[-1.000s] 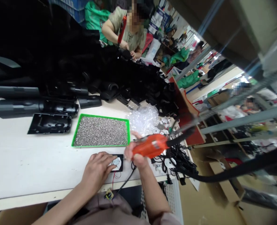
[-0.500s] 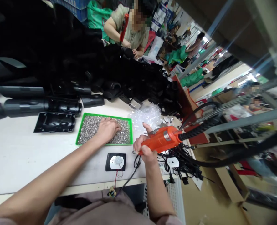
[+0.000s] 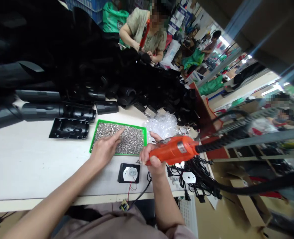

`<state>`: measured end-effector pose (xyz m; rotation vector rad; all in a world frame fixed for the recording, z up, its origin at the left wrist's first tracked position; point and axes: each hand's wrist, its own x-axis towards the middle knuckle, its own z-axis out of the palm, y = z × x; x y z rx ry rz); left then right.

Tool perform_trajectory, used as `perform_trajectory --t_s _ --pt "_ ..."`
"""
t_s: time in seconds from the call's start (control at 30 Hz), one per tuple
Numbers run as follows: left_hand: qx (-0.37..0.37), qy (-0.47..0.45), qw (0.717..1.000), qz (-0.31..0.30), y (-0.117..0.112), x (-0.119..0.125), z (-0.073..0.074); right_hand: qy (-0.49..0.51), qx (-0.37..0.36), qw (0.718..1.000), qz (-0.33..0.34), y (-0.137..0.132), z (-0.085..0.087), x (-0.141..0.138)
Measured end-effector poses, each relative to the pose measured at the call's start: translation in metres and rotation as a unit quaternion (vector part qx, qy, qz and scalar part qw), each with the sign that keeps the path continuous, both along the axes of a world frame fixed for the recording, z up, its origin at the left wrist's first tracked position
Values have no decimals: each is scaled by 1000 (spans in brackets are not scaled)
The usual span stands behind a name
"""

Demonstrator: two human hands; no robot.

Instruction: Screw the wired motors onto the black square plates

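Note:
My left hand (image 3: 104, 150) is over the near left part of a green tray (image 3: 94, 137) full of small metal screws (image 3: 132, 139). Its index finger stretches out across them; the other fingers are partly bent, and whatever lies under the palm is hidden. My right hand (image 3: 153, 158) is wrapped around an orange electric screwdriver (image 3: 173, 151), thumb raised, with the bit pointing left. Below that tip, a black square part (image 3: 121, 176) carries a white plate with a round motor (image 3: 132, 172). Red wires run from it to a small circuit board (image 3: 124, 205) at the table edge.
Black plastic housings (image 3: 41, 112) are piled across the back, with one open shell (image 3: 69, 128) left of the tray. Clear plastic bags (image 3: 161, 124) and tangled black cables (image 3: 201, 176) lie to the right. A co-worker (image 3: 144, 33) sits opposite, holding a red tool.
My left hand has drawn back leftward across the screws, from fingers resting on them to an extended index finger. My right hand still holds the screwdriver. The whole view has shifted slightly.

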<state>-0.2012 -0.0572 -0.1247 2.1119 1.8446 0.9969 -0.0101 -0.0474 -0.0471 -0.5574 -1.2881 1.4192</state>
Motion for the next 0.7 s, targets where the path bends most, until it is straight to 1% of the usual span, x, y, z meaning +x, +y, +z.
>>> perform_trajectory --t_s 0.1,0.17,0.23,0.3,0.37,0.43,0.57,0.7 --pt "77 -75 993 -54 -41 9 2 82 19 996 -30 -9 12 -16" --pt "88 -104 989 -53 -63 18 3 109 13 994 -27 -17 16 -26" --pt "79 -137 987 -35 -78 26 2 116 0 993 -6 -24 15 -34" --pt "72 -167 983 -20 -85 30 0 114 -8 993 21 -29 11 -39" --pt "69 -182 981 -14 -87 32 -2 109 -12 993 33 -32 6 -42" --pt "74 -188 979 -14 -88 33 -3 109 -12 993 32 -33 3 -42" --pt "85 -192 977 -21 -90 36 -7 112 -12 994 17 -35 5 -39" --pt "86 -179 980 -27 -92 38 -9 85 -26 996 4 -38 6 -36"
